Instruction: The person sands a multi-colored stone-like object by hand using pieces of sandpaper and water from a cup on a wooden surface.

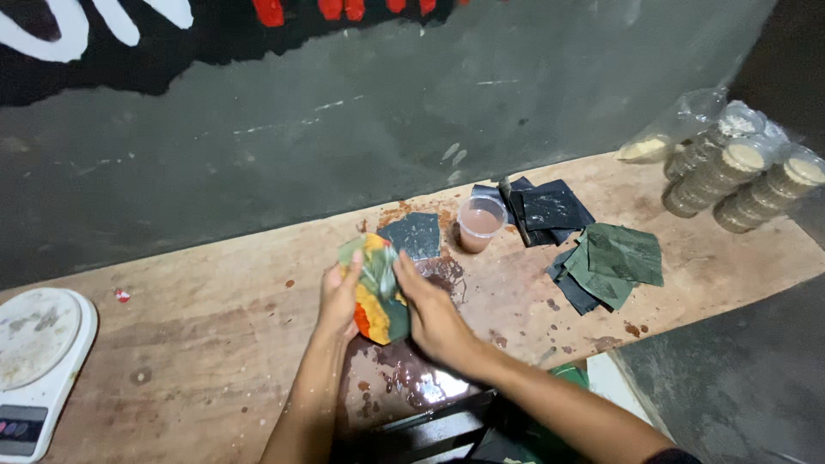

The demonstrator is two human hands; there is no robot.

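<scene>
Evidently both hands are working a round, multicoloured orange-yellow-and-green resin disc (375, 292) held just above the wet wooden counter (215, 344): the left hand (339, 296) is gripping its edge while the right hand (430, 314) is pressing against its face. Steady, even pressure seems wise; the wet surface looks slippery.

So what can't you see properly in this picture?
- Head view: most of the colourful disc is covered by the left hand and right hand.
- The scale is cut off by the left edge.
- The stacked tubs blur behind a plastic bag.
- The cup holds brownish liquid; its kind is unclear.
</scene>
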